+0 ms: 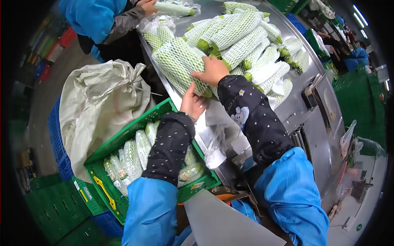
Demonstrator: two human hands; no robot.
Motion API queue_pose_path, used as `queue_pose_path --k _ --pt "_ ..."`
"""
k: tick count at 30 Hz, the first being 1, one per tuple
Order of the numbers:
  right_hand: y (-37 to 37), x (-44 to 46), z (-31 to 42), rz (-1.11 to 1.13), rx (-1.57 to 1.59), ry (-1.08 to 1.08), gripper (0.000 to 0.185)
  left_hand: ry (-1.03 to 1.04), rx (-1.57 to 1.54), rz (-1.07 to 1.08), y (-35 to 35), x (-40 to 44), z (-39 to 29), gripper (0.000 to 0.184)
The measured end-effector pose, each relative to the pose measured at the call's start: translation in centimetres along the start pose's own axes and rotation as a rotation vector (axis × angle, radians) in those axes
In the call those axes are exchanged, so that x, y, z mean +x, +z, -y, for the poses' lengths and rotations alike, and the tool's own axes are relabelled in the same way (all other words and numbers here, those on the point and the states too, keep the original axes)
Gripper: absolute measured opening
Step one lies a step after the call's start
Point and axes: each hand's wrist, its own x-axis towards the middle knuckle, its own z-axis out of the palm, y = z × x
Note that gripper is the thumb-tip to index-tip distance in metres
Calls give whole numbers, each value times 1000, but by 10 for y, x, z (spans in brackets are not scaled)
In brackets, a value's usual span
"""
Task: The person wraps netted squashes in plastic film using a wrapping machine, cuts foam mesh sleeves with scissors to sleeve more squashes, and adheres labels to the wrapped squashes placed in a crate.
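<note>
A mound of zucchini (pixel 234 33) in white foam net sleeves lies on the metal table. At its near left, two netted zucchini (pixel 176 61) lie side by side and look larger than the others. My right hand (pixel 213 70) grips the right side of this pair, thumb across the netting; some of its fingertips are hidden. By the lower end of the pair is my left hand (pixel 193 104), its fingers spread and the palm partly showing. Whether it bears any weight I cannot tell. Below my left forearm, a green crate (pixel 133 123) holds several wrapped zucchini (pixel 133 158).
A white woven sack (pixel 102 102) stands left of the crate. Clear plastic bags (pixel 217 147) hang at the table's near edge. A scale-like device (pixel 324 98) sits to the right. Another person in a blue sleeve (pixel 90 18) handles a netted zucchini at upper left.
</note>
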Motion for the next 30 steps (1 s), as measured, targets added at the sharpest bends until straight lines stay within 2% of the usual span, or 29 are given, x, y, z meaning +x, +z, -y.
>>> queue_pose_path --k 1,3,4,6,7,8,11,13,14,15,17,19,21,23,27,29,30 --pt "-2 0 0 4 27 -21 77 44 -92 136 -11 26 11 54" --pt "-6 2 -5 13 83 -59 72 117 -55 46 -3 32 13 48" --pt "0 4 -12 -29 199 -53 61 191 19 25 -2 30 16 46" --pt "-7 1 -19 118 463 21 63 387 155 -11 14 11 19 41" --pt "-12 -3 -24 188 600 63 64 377 155 1 20 1 17 40" --pt "-25 -14 -22 296 784 163 55 365 154 10 24 -10 17 39" --pt "-42 -58 -23 234 1234 157 41 424 322 33 54 -49 27 37" --pt "-74 -98 -24 214 1448 273 37 398 506 85 77 -79 45 41" --pt "-91 -120 -28 195 1512 277 41 485 493 67 90 -89 63 44" --pt "-107 -142 -33 98 1478 233 44 465 518 152 102 -99 79 47" --pt "-147 -191 -53 -31 1444 244 47 424 565 323 125 -117 111 52" --pt "-183 -246 -81 -149 1448 247 48 260 549 337 169 -160 149 50" --pt "-226 -306 -108 -138 1510 276 43 104 504 529 198 -171 201 65" --pt "-258 -367 -152 -161 1466 412 39 -111 595 517 233 -188 263 36" --pt "-282 -475 -236 -280 1419 683 40 -444 566 533 278 -207 373 33" --pt "-280 -518 -269 -256 1474 714 39 -553 524 556 282 -209 415 32" --pt "-278 -538 -283 -293 1370 751 36 -606 503 558 284 -214 431 31"
